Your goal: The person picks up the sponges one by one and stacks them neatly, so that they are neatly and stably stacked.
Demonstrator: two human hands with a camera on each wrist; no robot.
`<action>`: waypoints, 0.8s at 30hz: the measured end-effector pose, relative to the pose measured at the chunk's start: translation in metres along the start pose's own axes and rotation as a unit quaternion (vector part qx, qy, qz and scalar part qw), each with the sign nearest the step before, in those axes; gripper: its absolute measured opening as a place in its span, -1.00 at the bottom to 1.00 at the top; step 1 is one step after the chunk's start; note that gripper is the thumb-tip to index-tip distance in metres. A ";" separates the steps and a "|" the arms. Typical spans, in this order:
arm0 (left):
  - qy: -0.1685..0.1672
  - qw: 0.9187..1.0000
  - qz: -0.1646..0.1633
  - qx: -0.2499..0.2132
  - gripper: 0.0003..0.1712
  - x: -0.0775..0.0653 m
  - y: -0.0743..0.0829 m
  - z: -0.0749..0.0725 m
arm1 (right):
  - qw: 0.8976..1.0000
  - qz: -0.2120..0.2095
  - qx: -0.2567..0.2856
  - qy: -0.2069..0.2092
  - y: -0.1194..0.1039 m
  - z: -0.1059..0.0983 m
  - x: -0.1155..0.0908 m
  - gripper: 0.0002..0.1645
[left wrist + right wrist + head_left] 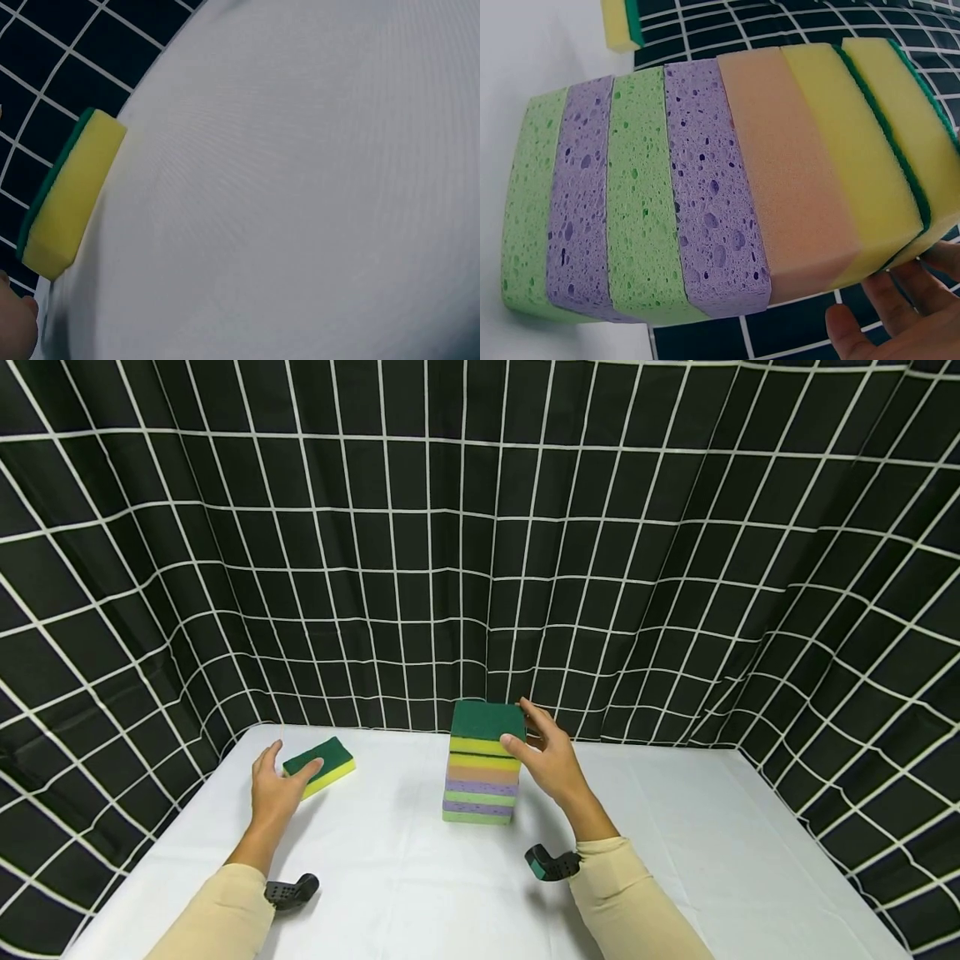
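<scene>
On the left of the table lies a sponge with a green scouring top and yellow body point(330, 777). My left hand point(276, 789) is over its near end, thumb across the top and fingers spread along the far left side. In the left wrist view, the yellow side of that sponge point(75, 195) faces the camera, with a finger close below it. Near the middle stands a stack of sponges point(480, 802) in green, purple, orange and yellow. My right hand point(557, 762) holds the right end of the topmost green and yellow sponge point(487, 720), thumb at the front corner, index finger at the back corner.
A white cloth point(390, 877) covers the table. Behind and along both sides hangs a black curtain with white grid lines point(465, 527). A dark strap-on device sits at each wrist, the right one point(553, 863) close in front of the stack.
</scene>
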State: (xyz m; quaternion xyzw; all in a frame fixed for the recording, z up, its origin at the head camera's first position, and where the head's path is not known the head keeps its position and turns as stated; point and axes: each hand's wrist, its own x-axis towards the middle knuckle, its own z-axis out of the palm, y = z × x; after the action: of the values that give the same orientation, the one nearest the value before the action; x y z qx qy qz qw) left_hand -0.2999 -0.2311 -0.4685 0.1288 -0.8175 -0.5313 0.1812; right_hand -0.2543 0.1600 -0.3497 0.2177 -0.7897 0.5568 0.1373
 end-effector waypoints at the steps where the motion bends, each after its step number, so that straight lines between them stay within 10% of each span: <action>1: -0.003 1.000 -0.006 0.002 0.05 -0.001 -0.002 0.000 | 1.000 0.000 0.000 0.000 0.000 0.000 0.000 -0.21; 14: -0.094 0.995 -0.016 0.043 0.11 0.005 -0.012 -0.001 | 1.000 -0.003 -0.006 0.005 0.002 0.000 -0.001 -0.21; 24: -0.077 0.992 0.023 0.098 -0.04 0.001 -0.015 -0.005 | 1.000 0.000 0.003 0.003 0.002 0.000 -0.002 -0.20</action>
State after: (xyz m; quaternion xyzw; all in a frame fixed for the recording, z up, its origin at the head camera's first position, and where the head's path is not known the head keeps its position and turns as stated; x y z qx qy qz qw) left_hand -0.2981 -0.2414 -0.4805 0.0854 -0.8801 -0.4524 0.1161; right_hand -0.2536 0.1606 -0.3521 0.2157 -0.7878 0.5599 0.1392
